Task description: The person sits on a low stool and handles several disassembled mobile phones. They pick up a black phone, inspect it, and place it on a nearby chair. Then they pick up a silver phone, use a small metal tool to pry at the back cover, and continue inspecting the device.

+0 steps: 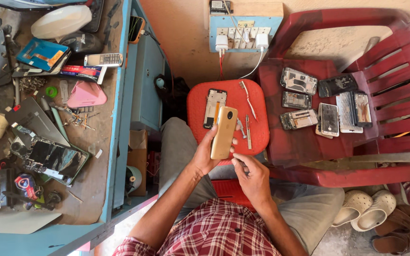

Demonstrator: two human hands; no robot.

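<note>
While your left hand [208, 154] wraps its fingers around a gold phone [224, 132], holding it upright with its back and round camera facing up, your right hand [251, 176] sits just below and to the right, fingers curled inward near the phone's lower edge; you cannot tell whether it pinches anything. The phone hangs over the near edge of a red stool [200, 97], above your grey-trousered knee. On that stool lie a stripped phone frame [214, 107], a white cable strip [248, 98] and tweezers [248, 131].

To your right, a red plastic chair [380, 66] carries about 7 dismantled phones [326, 102] spread across its seat. Behind the stool, a blue socket board [245, 34] holds 2 white chargers. On your left, a blue-edged workbench [115, 123] is crowded with a keypad phone [103, 59], a pink case [86, 95] and a cracked phone [53, 159]. White clogs [364, 208] rest on the floor at your right.
</note>
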